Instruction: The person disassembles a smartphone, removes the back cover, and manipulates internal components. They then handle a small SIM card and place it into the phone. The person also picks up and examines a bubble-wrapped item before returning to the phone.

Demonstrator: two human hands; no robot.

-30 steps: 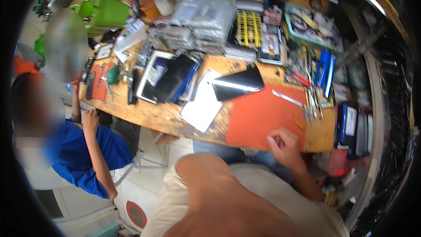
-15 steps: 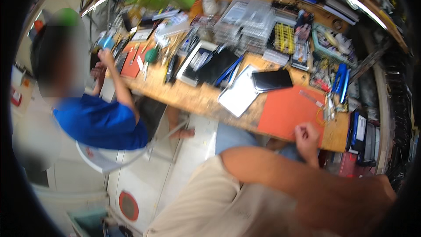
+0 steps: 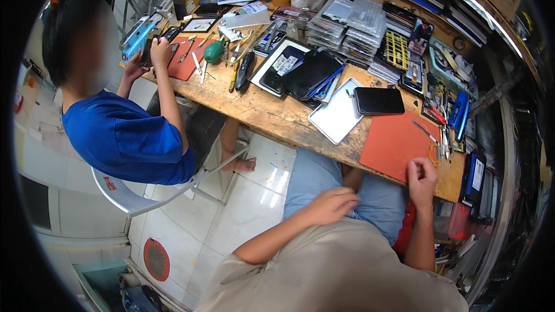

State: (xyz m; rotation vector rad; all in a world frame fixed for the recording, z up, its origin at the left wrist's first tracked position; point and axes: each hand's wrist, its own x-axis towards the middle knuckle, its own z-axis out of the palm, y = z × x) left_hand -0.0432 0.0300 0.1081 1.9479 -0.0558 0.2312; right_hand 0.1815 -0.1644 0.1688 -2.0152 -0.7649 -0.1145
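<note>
My left hand (image 3: 334,205) is over my lap in front of my shirt, fingers fairly stretched and apparently holding nothing. At the front right corner of the orange work mat (image 3: 388,141), my right hand (image 3: 423,177) rests by the bench edge with its fingers curled in. Whatever those fingers may hold is hidden. Beyond the mat lies a dark-screened tablet (image 3: 378,101), overlapping a white flat panel (image 3: 336,114). Thin metal hand tools (image 3: 444,141) lie right of the mat, and a slim tweezer-like tool (image 3: 425,131) lies on it.
At the left, a seated person in a blue shirt (image 3: 124,130) holds a dark device at the bench. Stacked clear plastic trays (image 3: 347,20), a green blower bulb (image 3: 213,52) and blue pliers-like tools (image 3: 459,111) crowd the wooden bench (image 3: 260,110).
My left arm, bent across my body toward the right before, has come back so its hand is over my lap. My right hand stays near the mat's corner. The view has shifted and sharpened.
</note>
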